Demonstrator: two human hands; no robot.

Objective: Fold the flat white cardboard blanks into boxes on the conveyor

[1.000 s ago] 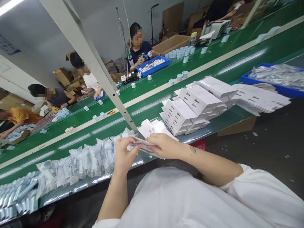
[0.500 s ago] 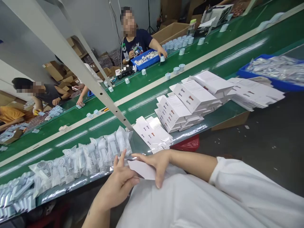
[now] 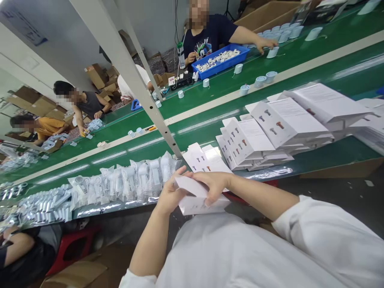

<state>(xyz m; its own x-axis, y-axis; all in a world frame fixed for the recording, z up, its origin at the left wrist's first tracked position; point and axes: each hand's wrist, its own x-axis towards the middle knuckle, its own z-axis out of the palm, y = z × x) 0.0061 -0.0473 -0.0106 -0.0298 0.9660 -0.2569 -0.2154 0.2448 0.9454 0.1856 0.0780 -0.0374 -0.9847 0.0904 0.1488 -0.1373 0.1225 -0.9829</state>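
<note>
Both my left hand (image 3: 171,193) and my right hand (image 3: 213,186) grip a white cardboard box (image 3: 204,199), folded up and held just off the near edge of the green conveyor table (image 3: 198,136). My fingers cover its top. To the left of my left hand lies a row of clear plastic bags (image 3: 135,180) holding white items. Beyond my right hand stand loose stacks of white printed boxes (image 3: 264,130) with a small flat pile (image 3: 204,158) closest to me.
A white upright post (image 3: 144,92) crosses the belts. Beyond it a co-worker's hand (image 3: 265,44) reaches among small pale blue cups (image 3: 261,82) beside a blue tray (image 3: 220,60). Other workers and cardboard boxes sit far left. A red stool (image 3: 72,248) stands below left.
The flat white card between my hands is now a folded box shape. My hands have moved closer to the belt, and the view has swung, showing more floor at lower left.
</note>
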